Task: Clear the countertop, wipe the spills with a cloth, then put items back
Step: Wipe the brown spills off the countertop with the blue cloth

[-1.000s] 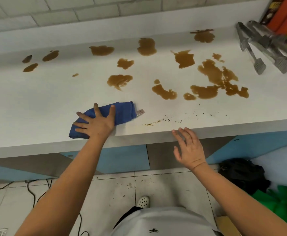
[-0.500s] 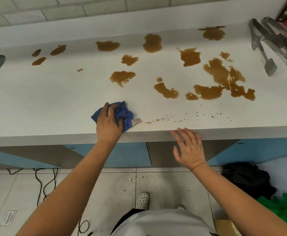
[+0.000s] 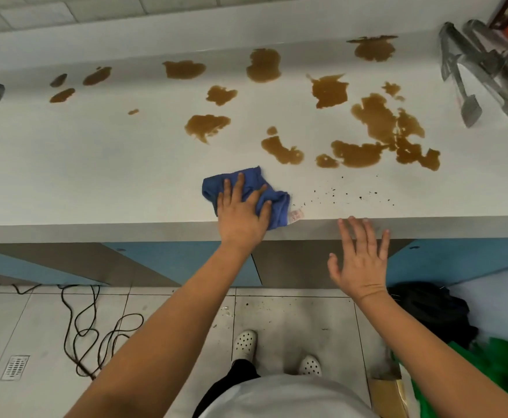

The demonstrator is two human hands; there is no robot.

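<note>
Now I'm wiping: my left hand (image 3: pixel 242 215) presses the crumpled blue cloth (image 3: pixel 248 191) flat on the white counter (image 3: pixel 96 176) near its front edge, fingers (image 3: pixel 240 184) spread straight over it. My right hand (image 3: pixel 360 260) hovers open by the edge, holding nothing. Next I judge a push toward the brown puddles (image 3: pixel 379 125), all untouched. Since a moment ago the cloth has slid rightward toward the dark crumbs (image 3: pixel 346 193)
</note>
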